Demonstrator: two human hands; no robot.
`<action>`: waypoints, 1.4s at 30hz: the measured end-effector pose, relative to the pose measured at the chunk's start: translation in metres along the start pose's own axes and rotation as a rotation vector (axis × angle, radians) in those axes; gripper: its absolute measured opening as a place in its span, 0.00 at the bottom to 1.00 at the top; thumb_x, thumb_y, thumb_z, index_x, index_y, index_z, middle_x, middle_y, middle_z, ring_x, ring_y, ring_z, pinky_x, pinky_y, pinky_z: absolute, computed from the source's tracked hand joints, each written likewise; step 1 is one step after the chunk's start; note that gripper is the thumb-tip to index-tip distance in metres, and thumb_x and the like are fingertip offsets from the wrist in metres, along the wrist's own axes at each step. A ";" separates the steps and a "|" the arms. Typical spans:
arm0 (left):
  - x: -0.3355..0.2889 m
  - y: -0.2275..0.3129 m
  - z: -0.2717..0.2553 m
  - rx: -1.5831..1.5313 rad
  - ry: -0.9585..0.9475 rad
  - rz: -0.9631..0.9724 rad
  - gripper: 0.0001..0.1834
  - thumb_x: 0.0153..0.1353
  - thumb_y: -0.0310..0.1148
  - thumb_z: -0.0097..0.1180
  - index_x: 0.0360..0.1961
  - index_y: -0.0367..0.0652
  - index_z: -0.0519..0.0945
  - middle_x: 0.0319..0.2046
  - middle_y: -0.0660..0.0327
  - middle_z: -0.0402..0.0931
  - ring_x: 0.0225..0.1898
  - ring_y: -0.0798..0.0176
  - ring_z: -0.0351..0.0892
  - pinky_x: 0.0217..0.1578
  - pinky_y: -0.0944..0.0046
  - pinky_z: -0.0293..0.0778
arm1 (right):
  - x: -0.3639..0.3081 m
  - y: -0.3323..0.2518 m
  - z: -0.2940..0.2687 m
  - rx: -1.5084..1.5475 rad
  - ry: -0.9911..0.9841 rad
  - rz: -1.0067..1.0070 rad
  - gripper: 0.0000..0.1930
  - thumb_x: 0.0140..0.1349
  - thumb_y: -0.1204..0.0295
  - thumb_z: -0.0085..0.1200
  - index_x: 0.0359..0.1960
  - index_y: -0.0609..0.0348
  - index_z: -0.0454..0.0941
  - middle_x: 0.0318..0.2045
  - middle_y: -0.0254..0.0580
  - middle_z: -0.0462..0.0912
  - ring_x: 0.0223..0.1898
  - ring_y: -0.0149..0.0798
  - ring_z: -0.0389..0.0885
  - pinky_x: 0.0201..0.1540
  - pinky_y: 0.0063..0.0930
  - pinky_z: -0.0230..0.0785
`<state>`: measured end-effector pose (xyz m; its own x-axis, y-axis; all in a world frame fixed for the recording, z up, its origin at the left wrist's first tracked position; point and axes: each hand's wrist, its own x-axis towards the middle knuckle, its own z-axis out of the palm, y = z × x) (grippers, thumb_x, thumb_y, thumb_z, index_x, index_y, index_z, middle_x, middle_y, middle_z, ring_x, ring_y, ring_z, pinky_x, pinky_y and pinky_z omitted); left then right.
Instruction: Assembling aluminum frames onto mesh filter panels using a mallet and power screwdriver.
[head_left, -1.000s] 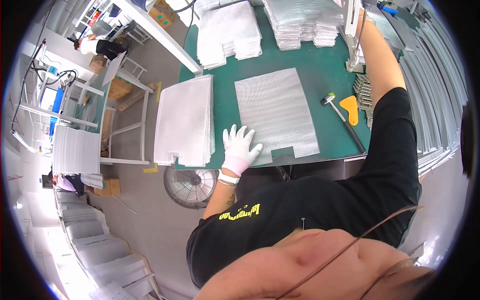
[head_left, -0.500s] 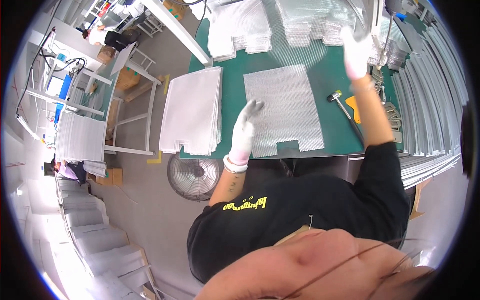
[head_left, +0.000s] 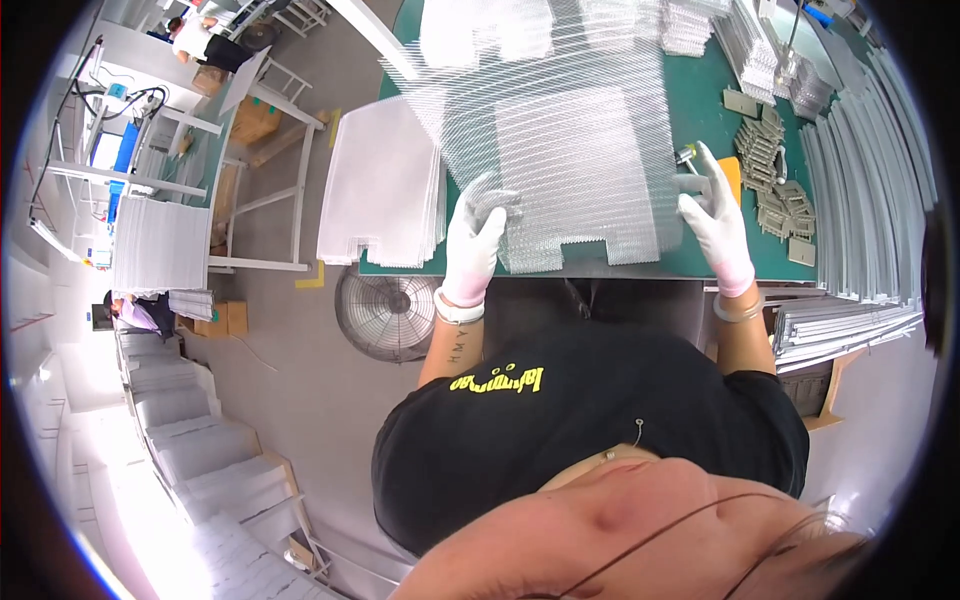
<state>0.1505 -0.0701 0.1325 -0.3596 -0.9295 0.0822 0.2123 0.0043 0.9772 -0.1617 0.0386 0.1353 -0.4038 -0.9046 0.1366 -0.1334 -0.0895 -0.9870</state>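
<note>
A see-through wire mesh sheet point(head_left: 455, 120) lies tilted over the near part of the table. Through it shows a second mesh sheet point(head_left: 570, 150), with a notch in its near edge. My left hand point(head_left: 476, 240), in a white glove, has its fingers and thumb closed at the upper sheet's near left edge. At its right edge, my gloved right hand point(head_left: 718, 225) pinches with curled fingers and thumb, the index finger stretched forward. Just beyond that hand is the head of a hammer point(head_left: 686, 155); its handle is mostly hidden. An orange-yellow piece point(head_left: 733, 178) is partly behind the hand.
A stack of notched white sheets point(head_left: 380, 180) lies left on the green table point(head_left: 700, 90). Mesh stacks point(head_left: 690, 25) stand at the back. Beige metal pieces point(head_left: 765, 150) and long panels point(head_left: 865, 190) are at right. A floor fan point(head_left: 390, 310) stands below; a co-worker point(head_left: 205, 40) is far left.
My right hand has come back from the far stacks toward me, bringing a mesh sheet over the one on the table. My left hand has closed at its left edge. The view has shifted slightly.
</note>
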 end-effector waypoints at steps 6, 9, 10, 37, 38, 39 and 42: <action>0.000 -0.023 0.023 0.209 0.212 0.171 0.39 0.63 0.24 0.59 0.74 0.41 0.57 0.55 0.49 0.74 0.32 0.70 0.80 0.34 0.67 0.80 | -0.009 0.005 0.019 -0.325 0.055 -0.118 0.47 0.59 0.77 0.62 0.77 0.57 0.46 0.40 0.37 0.81 0.28 0.25 0.72 0.37 0.20 0.72; 0.010 -0.034 0.012 1.095 0.096 0.334 0.45 0.53 0.44 0.72 0.68 0.38 0.67 0.52 0.49 0.74 0.37 0.60 0.81 0.39 0.64 0.78 | -0.003 0.002 0.032 -0.507 0.023 -0.145 0.43 0.58 0.74 0.62 0.75 0.57 0.54 0.43 0.44 0.79 0.29 0.34 0.75 0.39 0.26 0.74; 0.015 -0.038 0.011 1.097 0.093 0.317 0.45 0.53 0.44 0.72 0.68 0.38 0.67 0.52 0.49 0.74 0.37 0.60 0.81 0.39 0.64 0.78 | 0.000 0.003 0.033 -0.634 -0.002 -0.162 0.41 0.59 0.73 0.62 0.74 0.56 0.57 0.44 0.46 0.79 0.30 0.38 0.76 0.40 0.27 0.74; 0.029 -0.086 -0.005 1.367 -0.036 0.193 0.42 0.52 0.51 0.69 0.63 0.37 0.72 0.44 0.49 0.75 0.46 0.48 0.78 0.47 0.54 0.76 | -0.006 0.077 0.048 -0.925 -0.082 -0.106 0.28 0.62 0.62 0.60 0.63 0.54 0.71 0.49 0.48 0.77 0.47 0.51 0.80 0.47 0.38 0.77; 0.029 -0.087 -0.006 1.365 -0.038 0.194 0.42 0.52 0.51 0.69 0.63 0.37 0.72 0.44 0.49 0.75 0.46 0.48 0.78 0.47 0.54 0.76 | -0.006 0.077 0.048 -0.927 -0.086 -0.100 0.28 0.62 0.61 0.60 0.63 0.53 0.70 0.49 0.49 0.77 0.47 0.52 0.80 0.47 0.39 0.76; 0.028 -0.088 -0.006 1.357 -0.031 0.210 0.42 0.52 0.51 0.69 0.63 0.37 0.72 0.44 0.49 0.75 0.46 0.48 0.78 0.47 0.54 0.76 | -0.006 0.077 0.048 -0.927 -0.091 -0.095 0.28 0.62 0.61 0.60 0.63 0.53 0.70 0.49 0.50 0.76 0.47 0.53 0.80 0.47 0.40 0.76; 0.028 -0.090 -0.007 1.344 -0.027 0.211 0.42 0.52 0.52 0.68 0.64 0.38 0.72 0.46 0.47 0.75 0.48 0.46 0.78 0.48 0.52 0.76 | -0.004 0.075 0.048 -0.923 -0.103 -0.080 0.28 0.62 0.61 0.59 0.64 0.52 0.70 0.50 0.50 0.76 0.47 0.54 0.80 0.48 0.40 0.76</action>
<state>0.1275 -0.0988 0.0459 -0.4516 -0.8591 0.2407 -0.7710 0.5115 0.3793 -0.1267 0.0154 0.0566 -0.2856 -0.9466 0.1496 -0.8420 0.1732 -0.5110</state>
